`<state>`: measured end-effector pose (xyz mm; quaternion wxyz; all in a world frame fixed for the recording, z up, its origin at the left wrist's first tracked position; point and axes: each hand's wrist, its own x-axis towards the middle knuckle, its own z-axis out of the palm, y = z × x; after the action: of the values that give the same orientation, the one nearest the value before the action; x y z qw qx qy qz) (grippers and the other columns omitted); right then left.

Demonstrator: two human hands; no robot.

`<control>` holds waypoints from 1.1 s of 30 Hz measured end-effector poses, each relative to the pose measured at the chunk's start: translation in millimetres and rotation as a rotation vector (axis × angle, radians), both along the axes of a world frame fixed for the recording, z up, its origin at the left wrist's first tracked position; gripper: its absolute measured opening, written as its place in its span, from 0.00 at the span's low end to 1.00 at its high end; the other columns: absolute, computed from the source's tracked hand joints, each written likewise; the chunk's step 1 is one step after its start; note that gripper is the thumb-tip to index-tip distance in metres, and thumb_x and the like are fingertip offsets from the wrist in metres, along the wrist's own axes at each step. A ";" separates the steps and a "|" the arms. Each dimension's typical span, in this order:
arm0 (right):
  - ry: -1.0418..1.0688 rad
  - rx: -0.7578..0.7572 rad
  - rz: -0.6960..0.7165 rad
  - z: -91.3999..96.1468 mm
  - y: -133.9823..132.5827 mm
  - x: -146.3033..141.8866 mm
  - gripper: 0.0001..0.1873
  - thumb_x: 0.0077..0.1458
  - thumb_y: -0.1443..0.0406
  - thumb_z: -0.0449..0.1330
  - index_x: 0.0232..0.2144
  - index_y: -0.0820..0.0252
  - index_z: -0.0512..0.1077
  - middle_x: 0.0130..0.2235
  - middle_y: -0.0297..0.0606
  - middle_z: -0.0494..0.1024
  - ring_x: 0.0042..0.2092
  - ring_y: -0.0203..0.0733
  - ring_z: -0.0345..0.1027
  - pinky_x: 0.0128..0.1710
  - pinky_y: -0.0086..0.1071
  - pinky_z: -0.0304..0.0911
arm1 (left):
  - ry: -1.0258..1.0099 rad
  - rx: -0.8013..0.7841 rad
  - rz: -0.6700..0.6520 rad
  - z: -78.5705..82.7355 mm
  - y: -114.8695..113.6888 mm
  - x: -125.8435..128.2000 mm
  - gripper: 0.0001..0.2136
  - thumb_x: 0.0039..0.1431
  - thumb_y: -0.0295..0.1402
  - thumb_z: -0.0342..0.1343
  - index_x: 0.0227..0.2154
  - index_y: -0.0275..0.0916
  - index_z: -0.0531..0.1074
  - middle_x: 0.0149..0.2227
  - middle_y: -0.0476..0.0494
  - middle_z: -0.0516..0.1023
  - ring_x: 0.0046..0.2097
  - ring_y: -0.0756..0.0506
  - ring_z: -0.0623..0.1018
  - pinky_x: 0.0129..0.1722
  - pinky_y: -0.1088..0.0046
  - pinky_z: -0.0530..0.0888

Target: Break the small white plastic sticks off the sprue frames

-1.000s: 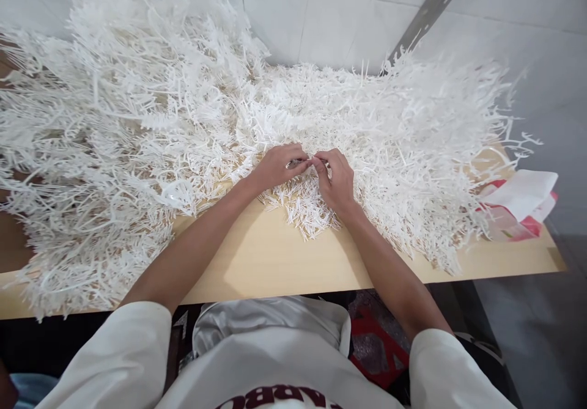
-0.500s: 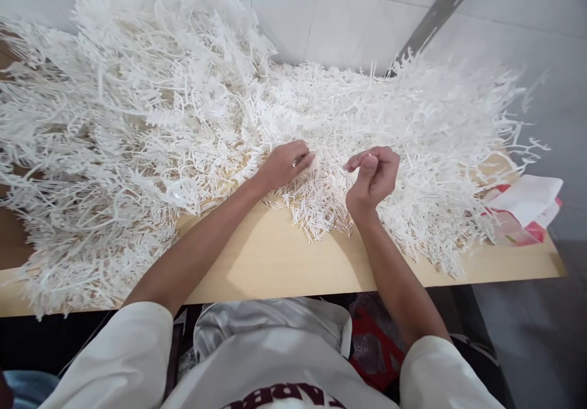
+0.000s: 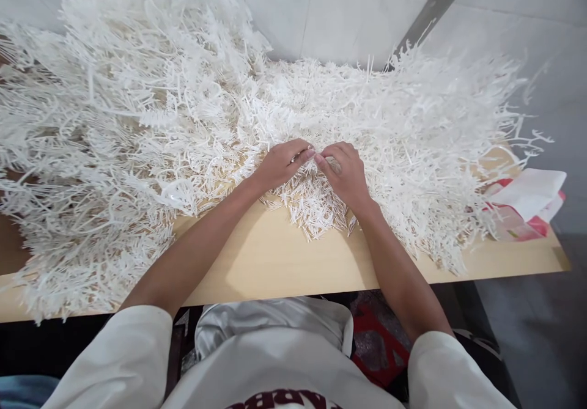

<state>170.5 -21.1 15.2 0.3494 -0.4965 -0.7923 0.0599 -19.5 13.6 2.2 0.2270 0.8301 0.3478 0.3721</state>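
Observation:
A huge heap of thin white plastic sprues covers most of the wooden table. My left hand and my right hand meet fingertip to fingertip at the heap's near edge. Both are closed in a pinch on a small white plastic piece between them. A fan of short loose white sticks lies just below my hands on the bare wood.
A white and red plastic bag lies at the table's right end. A tiled wall stands behind the heap, with a grey metal strip running diagonally up it. The table's front edge runs just above my lap.
Half a second ago my right hand was lifted and drawn to the right, away from the left. It has come back down, and its fingertips again meet the left hand's.

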 end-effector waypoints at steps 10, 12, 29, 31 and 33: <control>0.049 -0.020 0.064 -4.0 2.3 0.9 0.16 0.62 0.50 0.52 0.36 0.52 0.71 0.41 0.37 0.75 0.46 0.43 0.67 0.48 0.41 0.61 | -0.026 0.024 -0.047 1.9 -3.0 -0.6 0.17 0.69 0.43 0.41 0.43 0.39 0.72 0.41 0.44 0.79 0.41 0.50 0.76 0.43 0.75 0.70; 0.073 -0.007 0.050 -2.5 1.1 0.2 0.16 0.63 0.50 0.52 0.35 0.52 0.71 0.41 0.37 0.74 0.46 0.43 0.67 0.47 0.42 0.61 | -0.015 0.002 -0.063 2.9 -4.2 -1.7 0.16 0.69 0.42 0.42 0.44 0.39 0.71 0.41 0.45 0.78 0.38 0.51 0.75 0.40 0.75 0.70; 0.330 -0.072 -0.067 0.0 -3.9 -10.0 0.19 0.63 0.49 0.50 0.29 0.55 0.63 0.34 0.34 0.71 0.38 0.38 0.66 0.38 0.35 0.62 | 0.157 0.099 -0.041 -0.8 -3.3 0.7 0.20 0.69 0.45 0.40 0.31 0.39 0.71 0.27 0.48 0.75 0.28 0.51 0.72 0.30 0.74 0.64; 0.308 -0.072 -0.084 -1.6 -4.2 -10.9 0.18 0.64 0.49 0.50 0.29 0.55 0.63 0.33 0.33 0.71 0.37 0.37 0.66 0.38 0.35 0.62 | 0.204 0.106 -0.017 0.9 -4.4 1.7 0.21 0.69 0.45 0.39 0.29 0.39 0.70 0.26 0.48 0.74 0.27 0.51 0.71 0.29 0.74 0.62; 0.295 -0.026 -0.131 -4.3 -5.9 -15.2 0.19 0.64 0.50 0.49 0.28 0.55 0.62 0.32 0.34 0.70 0.37 0.38 0.66 0.39 0.36 0.62 | 0.269 0.150 -0.009 1.6 -5.4 3.5 0.22 0.69 0.44 0.38 0.27 0.38 0.69 0.24 0.48 0.73 0.26 0.51 0.69 0.28 0.73 0.60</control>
<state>155.3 -27.0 10.9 0.4589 -0.5375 -0.6973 0.1194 -16.0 8.2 3.7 0.1176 0.8885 0.3427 0.2815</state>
